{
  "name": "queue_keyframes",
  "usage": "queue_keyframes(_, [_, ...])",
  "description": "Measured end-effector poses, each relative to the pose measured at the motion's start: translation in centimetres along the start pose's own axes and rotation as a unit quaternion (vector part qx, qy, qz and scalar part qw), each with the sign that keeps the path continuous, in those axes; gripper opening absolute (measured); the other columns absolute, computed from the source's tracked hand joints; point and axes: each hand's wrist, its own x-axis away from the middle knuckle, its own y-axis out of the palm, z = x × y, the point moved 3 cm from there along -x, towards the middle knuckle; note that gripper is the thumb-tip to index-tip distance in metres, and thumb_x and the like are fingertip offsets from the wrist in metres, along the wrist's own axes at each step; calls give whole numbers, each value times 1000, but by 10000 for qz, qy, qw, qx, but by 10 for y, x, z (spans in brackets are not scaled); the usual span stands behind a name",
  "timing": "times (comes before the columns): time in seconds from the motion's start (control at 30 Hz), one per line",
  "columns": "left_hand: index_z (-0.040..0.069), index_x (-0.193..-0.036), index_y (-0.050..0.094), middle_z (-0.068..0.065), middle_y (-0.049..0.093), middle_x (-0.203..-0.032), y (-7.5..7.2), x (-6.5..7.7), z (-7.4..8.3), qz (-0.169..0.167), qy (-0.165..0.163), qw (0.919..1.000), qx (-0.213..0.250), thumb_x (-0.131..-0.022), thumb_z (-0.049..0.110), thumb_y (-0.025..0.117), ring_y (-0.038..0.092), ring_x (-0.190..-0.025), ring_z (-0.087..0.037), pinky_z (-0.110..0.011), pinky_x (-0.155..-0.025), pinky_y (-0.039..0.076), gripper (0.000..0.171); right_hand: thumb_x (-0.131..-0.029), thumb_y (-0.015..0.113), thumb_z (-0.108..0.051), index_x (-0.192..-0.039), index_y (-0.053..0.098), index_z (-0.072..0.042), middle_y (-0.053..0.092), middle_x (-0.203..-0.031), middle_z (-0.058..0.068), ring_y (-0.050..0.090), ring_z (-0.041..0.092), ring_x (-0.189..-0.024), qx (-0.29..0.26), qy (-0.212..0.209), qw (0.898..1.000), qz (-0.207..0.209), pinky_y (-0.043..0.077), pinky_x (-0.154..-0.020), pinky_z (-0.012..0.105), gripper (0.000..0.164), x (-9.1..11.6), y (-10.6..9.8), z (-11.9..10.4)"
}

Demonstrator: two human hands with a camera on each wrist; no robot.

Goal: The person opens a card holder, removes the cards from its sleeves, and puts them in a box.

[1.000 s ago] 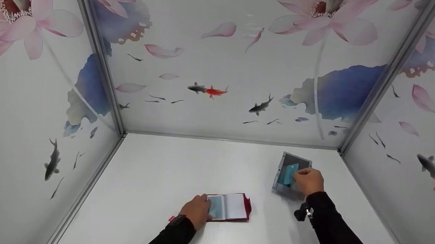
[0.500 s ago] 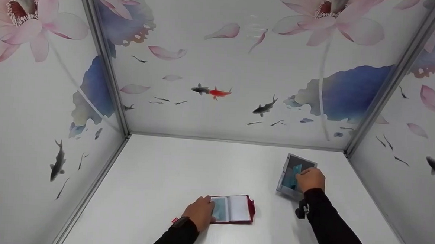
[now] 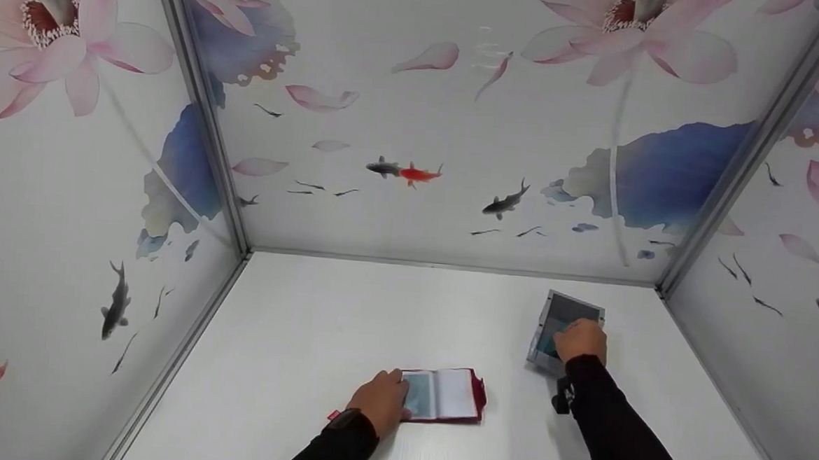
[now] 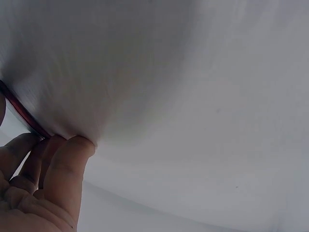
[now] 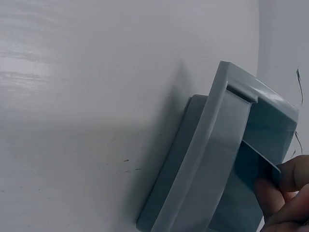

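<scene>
A red card holder point(image 3: 454, 396) lies spread on the table, a bluish card behind its left sleeve and a white page on the right. My left hand point(image 3: 378, 402) holds it by the left side, fingertips and thumb at its edges; in the left wrist view the fingers point(image 4: 67, 174) meet its thin dark-red edge. My right hand point(image 3: 581, 341) is over a grey plastic box point(image 3: 539, 340). Between thumb and fingers it pinches a thin blue card point(image 5: 255, 163), which reaches down inside the box in the right wrist view. From the head, the hand hides most of that card.
The white table point(image 3: 349, 311) is bounded by a back wall point(image 3: 382, 221) and two side walls with lotus and fish prints. Grey metal strips point(image 3: 450, 266) run along the table's borders. The box stands at the back right, away from the card holder.
My right hand has brought the blue card lower into the grey box, so less of it shows. The left hand keeps its hold on the card holder. The head view has shifted slightly.
</scene>
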Motion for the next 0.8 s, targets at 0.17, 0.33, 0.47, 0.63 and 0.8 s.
queue_keyframes(0.17, [9,-122,80,-2,69,-113,1,1,0,123,68,9999,-49,-98,38,91,63,-95,-18,-32,-83,60,39,-95,67,-5,-67,56,-11,56,-59,0,53,19,-57,28,-60,10000,-40,41,-55,32,31,0,4,2])
queue_keyframes(0.33, [11,-120,80,-1,66,-109,4,1,-1,156,120,9998,-53,-99,37,90,61,-93,-17,-31,-80,58,35,-96,63,-3,-64,43,-17,40,-56,-6,39,14,-51,112,-167,9997,-153,34,-50,30,41,0,10,6])
queue_keyframes(0.47, [10,-120,80,-2,67,-109,3,1,-1,188,146,9997,-80,-99,37,90,61,-92,-18,-32,-81,59,35,-96,64,-2,-60,39,-19,35,-55,-7,35,12,-51,220,-224,9991,-288,31,-50,30,47,2,11,5])
queue_keyframes(0.63, [9,-120,80,-3,68,-111,3,1,0,170,148,9997,-58,-99,36,90,60,-92,-18,-32,-80,59,36,-96,63,-1,-56,38,-20,35,-54,-8,34,12,-50,441,-234,9978,-447,31,-48,29,50,5,12,4])
queue_keyframes(0.8, [8,-122,80,-3,68,-113,3,1,0,142,76,9999,-55,-99,37,90,60,-92,-18,-33,-80,58,38,-97,65,-4,-57,39,-20,35,-53,-8,33,11,-49,539,-278,9963,-602,30,-48,28,51,6,13,3])
